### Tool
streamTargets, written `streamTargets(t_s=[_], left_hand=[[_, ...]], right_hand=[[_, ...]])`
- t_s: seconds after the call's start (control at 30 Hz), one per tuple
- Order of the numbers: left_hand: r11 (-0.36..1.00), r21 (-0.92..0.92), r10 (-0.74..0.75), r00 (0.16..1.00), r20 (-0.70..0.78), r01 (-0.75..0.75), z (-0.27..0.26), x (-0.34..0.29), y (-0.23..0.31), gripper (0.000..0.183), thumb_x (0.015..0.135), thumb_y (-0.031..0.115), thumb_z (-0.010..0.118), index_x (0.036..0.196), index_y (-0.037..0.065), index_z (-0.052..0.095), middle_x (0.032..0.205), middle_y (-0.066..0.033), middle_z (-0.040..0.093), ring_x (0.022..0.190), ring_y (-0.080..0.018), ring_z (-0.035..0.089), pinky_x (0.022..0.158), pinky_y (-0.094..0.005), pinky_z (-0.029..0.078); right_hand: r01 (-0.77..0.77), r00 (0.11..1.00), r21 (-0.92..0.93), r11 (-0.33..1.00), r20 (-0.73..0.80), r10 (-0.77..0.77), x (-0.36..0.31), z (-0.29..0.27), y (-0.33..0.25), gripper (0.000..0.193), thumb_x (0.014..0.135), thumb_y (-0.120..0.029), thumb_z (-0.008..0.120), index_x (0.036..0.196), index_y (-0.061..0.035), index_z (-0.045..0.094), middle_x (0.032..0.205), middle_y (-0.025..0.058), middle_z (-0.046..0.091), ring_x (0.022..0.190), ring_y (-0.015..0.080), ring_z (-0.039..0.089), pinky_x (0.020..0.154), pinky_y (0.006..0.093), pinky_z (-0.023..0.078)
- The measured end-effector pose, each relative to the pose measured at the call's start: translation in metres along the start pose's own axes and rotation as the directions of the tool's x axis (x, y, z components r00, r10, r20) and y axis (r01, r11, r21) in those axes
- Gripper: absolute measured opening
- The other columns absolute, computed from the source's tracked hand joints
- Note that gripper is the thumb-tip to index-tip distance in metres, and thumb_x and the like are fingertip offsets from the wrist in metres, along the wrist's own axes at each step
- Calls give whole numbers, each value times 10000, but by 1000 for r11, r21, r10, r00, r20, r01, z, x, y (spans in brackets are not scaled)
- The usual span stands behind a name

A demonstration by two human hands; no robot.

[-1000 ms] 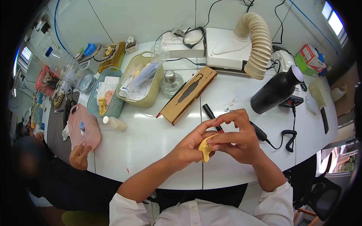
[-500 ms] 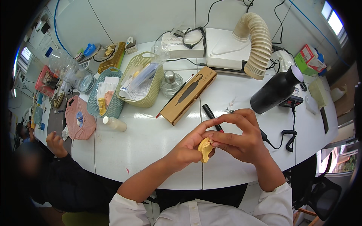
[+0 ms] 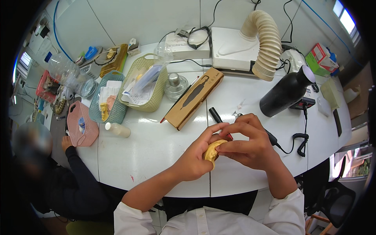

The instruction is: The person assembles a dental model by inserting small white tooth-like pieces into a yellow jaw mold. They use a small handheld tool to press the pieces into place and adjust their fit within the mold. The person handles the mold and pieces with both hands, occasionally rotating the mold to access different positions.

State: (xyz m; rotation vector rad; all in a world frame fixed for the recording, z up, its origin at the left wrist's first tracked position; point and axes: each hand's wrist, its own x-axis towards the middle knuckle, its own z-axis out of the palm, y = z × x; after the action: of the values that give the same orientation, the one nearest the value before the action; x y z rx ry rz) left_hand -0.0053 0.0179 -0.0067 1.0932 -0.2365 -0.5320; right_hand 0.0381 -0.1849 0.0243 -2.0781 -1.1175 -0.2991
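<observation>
A yellow plaster dental model (image 3: 211, 152) is held above the near part of the white table. My left hand (image 3: 192, 158) wraps round it, thumb on the near side and fingers behind. From the other side my right hand (image 3: 250, 145) pinches its upper edge between thumb and fingers; whether a small piece sits under those fingertips is hidden. Just beyond my hands lies a black pen (image 3: 215, 115) with a red part, partly covered by my fingers. A black corded handpiece (image 3: 271, 138) rests on the table, partly behind my right hand.
A brown cardboard box (image 3: 194, 98), a glass burner (image 3: 175, 86) and a white bottle (image 3: 117, 129) stand beyond my left hand. Green (image 3: 149, 106), blue (image 3: 96, 113) and pink (image 3: 88, 135) baskets line the left. A black flask (image 3: 284, 96) and hose (image 3: 270, 47) stand right. A co-worker (image 3: 74, 188) sits left.
The dental model has turned in my hands, its toothed ridge now facing more upward. The co-worker's raised hand has come down to the table beside the pink basket.
</observation>
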Motion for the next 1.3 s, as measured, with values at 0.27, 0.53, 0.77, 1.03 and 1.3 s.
streamTargets(t_s=[0.27,0.53,0.77,1.03,1.3], left_hand=[[854,474,246,969,-5,-214,8,-5,14,886,647,-90,391,1515,14,248,1316,-216,524,1264,-325,540,1085,-341,376],[725,651,281,960,15,-223,13,-8,12,914,654,-82,437,1535,13,214,1275,-237,542,1225,-388,546,1084,-393,406],[520,802,368,924,100,-294,14,-7,7,938,634,-91,489,1524,-44,198,1196,-234,545,1007,-377,567,919,-429,478],[434,850,424,901,98,-297,15,-7,2,925,623,-104,447,1514,-58,203,1248,-264,541,1132,-427,578,1019,-434,461],[661,707,400,915,-47,-252,12,-4,5,906,639,-89,452,1517,-5,246,1223,-217,530,987,-326,589,882,-394,494]], right_hand=[[-26,1000,218,976,3,26,3,2,3,323,698,-143,859,1001,-180,753,1106,-7,675,971,225,575,821,354,471],[33,999,200,979,-41,-26,3,3,3,299,722,-99,835,1001,-162,746,1048,9,681,952,224,578,815,344,472],[52,997,156,986,-71,-41,2,5,4,287,686,-120,845,948,-168,740,1011,-18,675,935,214,579,813,346,462],[97,986,33,995,-141,-92,-1,17,6,284,658,-97,838,909,-178,731,1003,-36,668,910,206,568,762,323,434],[2,995,224,975,-101,21,4,13,12,381,665,-51,835,1018,-151,731,1077,-6,681,929,214,580,791,342,468]])
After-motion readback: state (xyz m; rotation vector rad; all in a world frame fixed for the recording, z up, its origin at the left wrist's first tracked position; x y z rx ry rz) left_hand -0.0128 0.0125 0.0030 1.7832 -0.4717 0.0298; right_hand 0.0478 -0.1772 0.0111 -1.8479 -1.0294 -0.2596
